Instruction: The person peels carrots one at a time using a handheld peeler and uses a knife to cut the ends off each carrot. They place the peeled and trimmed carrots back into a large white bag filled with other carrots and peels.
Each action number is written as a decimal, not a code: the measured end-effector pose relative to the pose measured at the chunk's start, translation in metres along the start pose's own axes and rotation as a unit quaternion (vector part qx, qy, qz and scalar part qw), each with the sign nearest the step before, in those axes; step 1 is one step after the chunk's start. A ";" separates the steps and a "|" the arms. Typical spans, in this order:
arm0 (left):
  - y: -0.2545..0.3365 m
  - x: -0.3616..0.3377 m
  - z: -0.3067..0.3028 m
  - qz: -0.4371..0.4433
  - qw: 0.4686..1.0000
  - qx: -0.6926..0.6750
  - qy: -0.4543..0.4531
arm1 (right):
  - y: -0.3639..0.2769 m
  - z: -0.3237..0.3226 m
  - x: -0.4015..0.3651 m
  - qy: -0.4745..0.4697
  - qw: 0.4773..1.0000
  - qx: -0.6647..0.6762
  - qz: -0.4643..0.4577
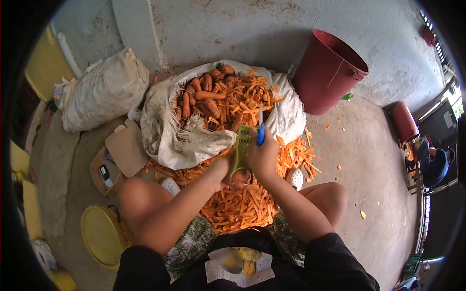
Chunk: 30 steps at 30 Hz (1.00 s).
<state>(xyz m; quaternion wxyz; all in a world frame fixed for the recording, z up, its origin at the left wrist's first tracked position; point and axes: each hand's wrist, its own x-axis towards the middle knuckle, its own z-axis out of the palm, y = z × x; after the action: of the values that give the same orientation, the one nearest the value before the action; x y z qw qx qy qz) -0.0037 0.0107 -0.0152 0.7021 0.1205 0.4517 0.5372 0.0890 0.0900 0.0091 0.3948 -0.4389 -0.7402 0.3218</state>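
My left hand (224, 170) is wrapped round a carrot (239, 176) and the lower end of a green slotted tool (242, 148). Beside it, my right hand (262, 154) grips a blue-handled knife (261, 132), its blade pointing up and away from me. The green tool stands between the two hands, touching or nearly touching the right one. Below them lies a heap of cut carrot sticks (240, 208). Beyond the hands, an open white sack (165, 121) holds whole carrots (209, 96) and more cut pieces (252, 99).
A red bin (327, 72) stands at the wall. To the left are a full white sack (107, 89), an open cardboard box (100, 170) and a yellow bucket (102, 235). Another person (435, 165) sits at the far right, near a fallen red bin (404, 122).
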 end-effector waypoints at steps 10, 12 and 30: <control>0.001 -0.016 0.008 -0.081 0.994 0.068 -0.040 | 0.074 -0.042 0.089 0.196 0.956 0.173 0.135; 0.007 -0.010 -0.002 -0.081 0.997 0.008 -0.011 | 0.045 -0.038 0.077 0.138 0.951 0.242 0.136; -0.003 0.007 -0.009 -0.013 0.988 -0.149 0.044 | 0.007 -0.011 0.018 0.034 0.997 0.057 0.042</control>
<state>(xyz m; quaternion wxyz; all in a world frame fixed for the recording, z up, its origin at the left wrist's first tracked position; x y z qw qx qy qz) -0.0082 0.0128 -0.0262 0.6985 -0.0153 0.3990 0.5938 0.0959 0.1104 0.0134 0.4304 -0.4574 -0.6875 0.3646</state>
